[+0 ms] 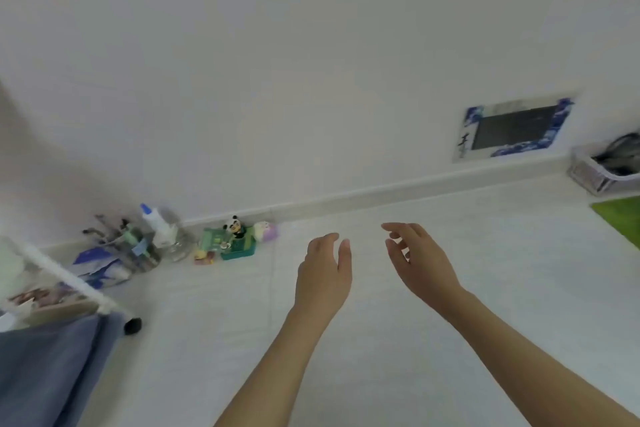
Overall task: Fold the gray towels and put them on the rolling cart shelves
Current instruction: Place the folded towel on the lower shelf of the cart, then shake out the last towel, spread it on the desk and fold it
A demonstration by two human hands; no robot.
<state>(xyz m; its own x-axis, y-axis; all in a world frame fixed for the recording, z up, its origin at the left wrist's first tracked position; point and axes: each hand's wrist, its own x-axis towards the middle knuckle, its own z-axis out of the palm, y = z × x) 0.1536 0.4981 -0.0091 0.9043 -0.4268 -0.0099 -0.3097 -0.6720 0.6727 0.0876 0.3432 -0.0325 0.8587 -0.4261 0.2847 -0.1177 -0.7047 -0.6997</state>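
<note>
My left hand (pixel 325 270) and my right hand (pixel 420 262) are stretched out side by side over the white floor, fingers relaxed and loosely spread, holding nothing. A blue-gray towel (pixel 48 367) hangs at the lower left over the edge of the white rolling cart (pixel 65 279), whose black caster (pixel 133 325) stands on the floor. Both hands are well to the right of the cart and the towel. The frame is blurred.
Against the baseboard at left stand a clear jar of brushes (pixel 138 246), a white bottle (pixel 157 224) and small toy figures (pixel 235 239). A framed picture (pixel 512 128) leans on the wall at right, with a clear bin (pixel 606 166) and a green mat (pixel 620 215) beyond.
</note>
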